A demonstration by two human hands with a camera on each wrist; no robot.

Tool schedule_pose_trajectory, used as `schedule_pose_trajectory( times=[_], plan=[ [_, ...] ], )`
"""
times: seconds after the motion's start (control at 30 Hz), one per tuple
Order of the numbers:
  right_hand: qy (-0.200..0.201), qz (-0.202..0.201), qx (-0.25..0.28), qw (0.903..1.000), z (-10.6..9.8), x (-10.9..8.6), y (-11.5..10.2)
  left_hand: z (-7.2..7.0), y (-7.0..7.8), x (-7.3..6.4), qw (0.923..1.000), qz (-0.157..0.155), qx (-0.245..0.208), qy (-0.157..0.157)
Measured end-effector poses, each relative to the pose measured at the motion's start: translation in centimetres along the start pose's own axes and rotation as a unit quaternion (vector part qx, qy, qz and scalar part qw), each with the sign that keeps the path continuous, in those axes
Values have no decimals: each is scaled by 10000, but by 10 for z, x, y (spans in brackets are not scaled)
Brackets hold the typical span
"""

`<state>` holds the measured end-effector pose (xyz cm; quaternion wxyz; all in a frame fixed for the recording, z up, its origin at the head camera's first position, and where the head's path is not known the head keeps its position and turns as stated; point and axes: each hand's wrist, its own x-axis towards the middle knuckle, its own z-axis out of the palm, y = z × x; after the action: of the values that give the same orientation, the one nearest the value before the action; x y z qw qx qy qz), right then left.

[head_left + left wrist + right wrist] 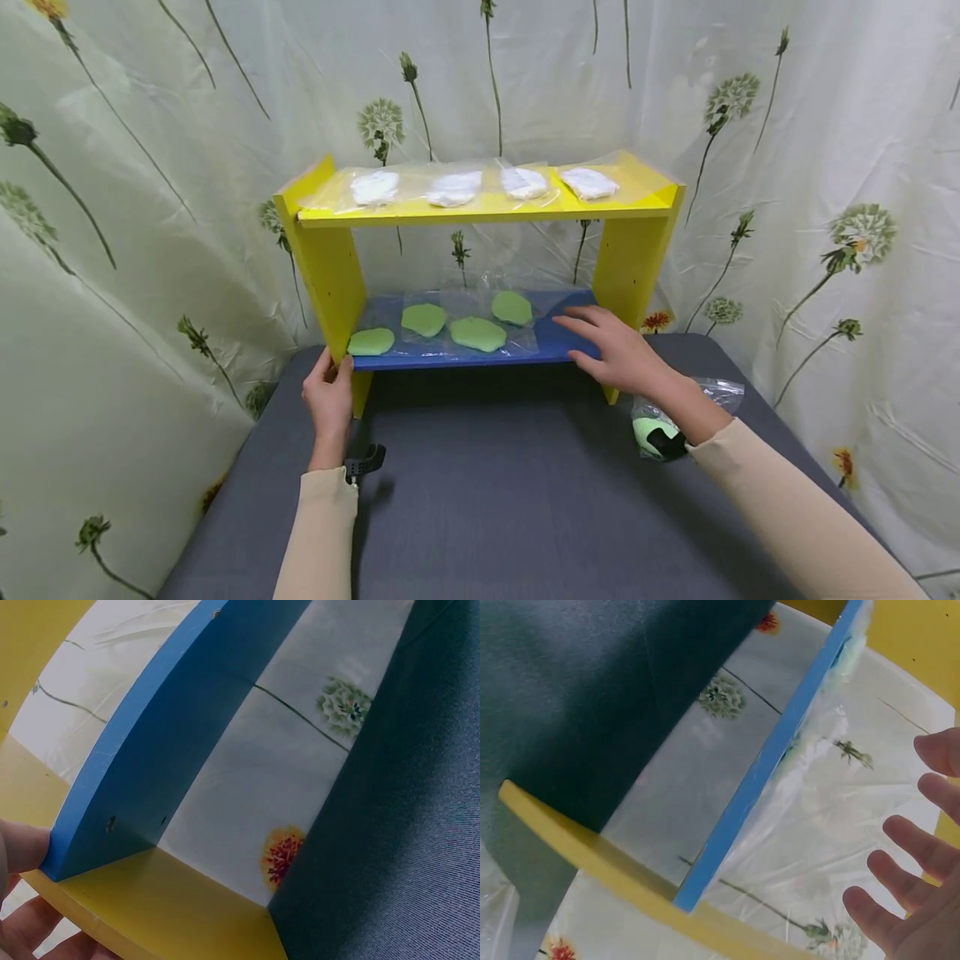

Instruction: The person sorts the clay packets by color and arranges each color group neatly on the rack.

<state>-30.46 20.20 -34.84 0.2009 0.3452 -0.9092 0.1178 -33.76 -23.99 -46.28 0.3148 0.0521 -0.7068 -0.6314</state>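
A small shelf unit has yellow side panels (324, 279), a yellow top board and a blue lower board (558, 337). My left hand (330, 396) grips the left panel at the blue board's end; in the left wrist view the thumb (24, 846) lies at the front corner and the fingers go round the outer side. My right hand (618, 354) is spread over the blue board's right end, holding nothing. Several flat green pieces (477, 333) in clear bags lie on the blue board. Several bagged white pieces (454, 188) lie along the top board.
Beside my right forearm, a clear zip bag (720, 392) with a light green item lies on the dark grey table (510, 492). A flower-printed white curtain (825, 150) hangs behind and on both sides.
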Motion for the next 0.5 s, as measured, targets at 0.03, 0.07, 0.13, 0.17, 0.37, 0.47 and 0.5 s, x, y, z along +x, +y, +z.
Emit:
schedule_pose_trajectory(
  times=[0.03,0.07,0.13,0.17,0.37,0.47,0.5],
  plan=[
    [7,41,-16,10000,-2,-5,0,0,0,0,10000,-4,6,-9],
    [-2,106,-30,9999,-3,-10,0,0,0,1,10000,-8,9,-14],
    [-22,204,-41,9998,-4,-21,1,0,0,1,10000,-1,-13,-18],
    [-40,253,-40,9997,-5,-26,1,0,-1,1,10000,0,-20,-17],
    [-126,500,9,9987,-4,-56,6,0,-1,1,10000,38,-35,14],
    [-147,567,-22,9983,-2,-68,12,1,-1,1,10000,23,-34,52],
    [-157,587,-34,9981,-1,-72,14,1,-1,1,10000,10,-45,52]
  ],
)
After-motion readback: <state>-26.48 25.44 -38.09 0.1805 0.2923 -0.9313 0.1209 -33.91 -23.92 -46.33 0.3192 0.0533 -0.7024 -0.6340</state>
